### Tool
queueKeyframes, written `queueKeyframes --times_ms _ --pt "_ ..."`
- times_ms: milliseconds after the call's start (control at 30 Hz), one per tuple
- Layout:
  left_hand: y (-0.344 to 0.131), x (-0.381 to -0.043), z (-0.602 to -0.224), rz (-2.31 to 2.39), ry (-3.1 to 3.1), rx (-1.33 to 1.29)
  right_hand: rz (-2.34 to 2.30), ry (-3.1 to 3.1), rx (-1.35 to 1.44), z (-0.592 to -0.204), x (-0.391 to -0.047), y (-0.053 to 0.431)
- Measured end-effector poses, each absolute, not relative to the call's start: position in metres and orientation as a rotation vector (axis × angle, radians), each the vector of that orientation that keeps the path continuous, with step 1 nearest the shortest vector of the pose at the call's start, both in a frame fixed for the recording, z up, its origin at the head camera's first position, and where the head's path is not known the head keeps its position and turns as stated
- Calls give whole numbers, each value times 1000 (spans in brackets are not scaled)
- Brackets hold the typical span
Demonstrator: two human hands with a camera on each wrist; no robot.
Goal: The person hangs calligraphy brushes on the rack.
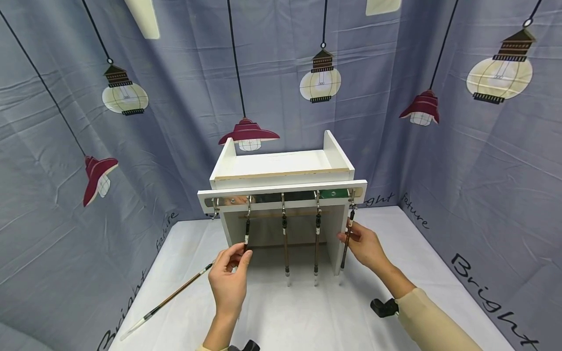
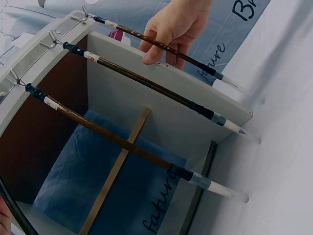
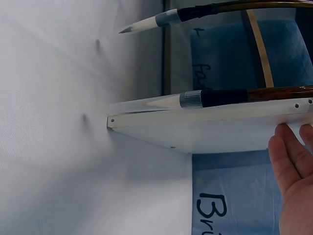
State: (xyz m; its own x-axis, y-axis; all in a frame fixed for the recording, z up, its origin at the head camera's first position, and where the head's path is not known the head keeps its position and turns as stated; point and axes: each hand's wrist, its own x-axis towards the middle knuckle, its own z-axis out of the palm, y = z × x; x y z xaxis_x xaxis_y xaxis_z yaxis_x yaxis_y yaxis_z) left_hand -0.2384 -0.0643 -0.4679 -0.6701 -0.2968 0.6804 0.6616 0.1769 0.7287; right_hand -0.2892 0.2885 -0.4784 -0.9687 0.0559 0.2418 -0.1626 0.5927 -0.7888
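My left hand (image 1: pixel 230 280) pinches the handle of a writing brush (image 1: pixel 247 228) that hangs from a hook on the rack's front bar. Part of this brush's dark handle (image 2: pixel 12 208) shows at the left wrist view's edge; the hand hides its lower end. My right hand (image 1: pixel 364 246) is at the rack's right side panel, its fingers (image 3: pixel 288 152) extended against the outer face. The rightmost hanging brush (image 2: pixel 151 43) passes in front of that hand; whether they touch is unclear. Two more brushes, one left (image 1: pixel 286 243) and one right (image 1: pixel 316 243), hang between the hands.
A loose brush (image 1: pixel 177 291) lies slantwise on the white table to the left. The white rack (image 1: pixel 281 185) stands at the back, with a bare hook (image 1: pixel 215 207) at its left end. Patterned curtains (image 1: pixel 184 122) surround the table.
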Motion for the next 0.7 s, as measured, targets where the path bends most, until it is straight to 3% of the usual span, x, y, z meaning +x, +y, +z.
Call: queueKeyframes --times_ms 700 --pt "-62 -241 -470 -1572 -1745 -328 1316 -2575 78 -480 -290 289"
